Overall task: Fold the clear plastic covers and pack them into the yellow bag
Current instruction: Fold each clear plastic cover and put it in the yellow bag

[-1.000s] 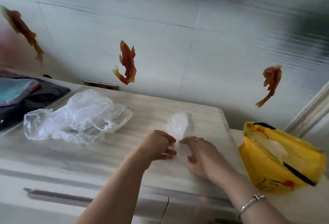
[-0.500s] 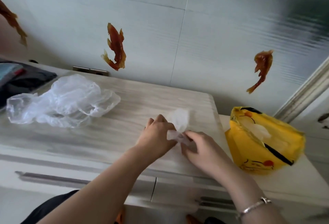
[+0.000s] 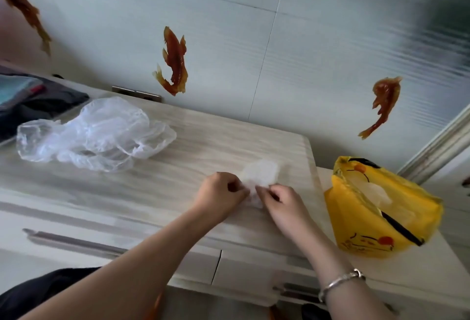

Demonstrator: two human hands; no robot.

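Midway through the job, by the look of it: at lower right of the frame, an open yellow plastic bag with a cartoon print, already showing pale folded plastic inside; at centre left, a loose heap of crumpled clear plastic covers, unfolded and well apart from the bag on the pale wood-grain table. At centre, one small, partly folded clear plastic cover, flat on the table and pinched at its near edge from both sides. Left hand curled, thumb and fingertips closed on the cover's left side; right hand likewise closed on its right side, with a silver bracelet on that wrist. Remaining, seemingly: finishing this fold, bagging it, then the whole heap.
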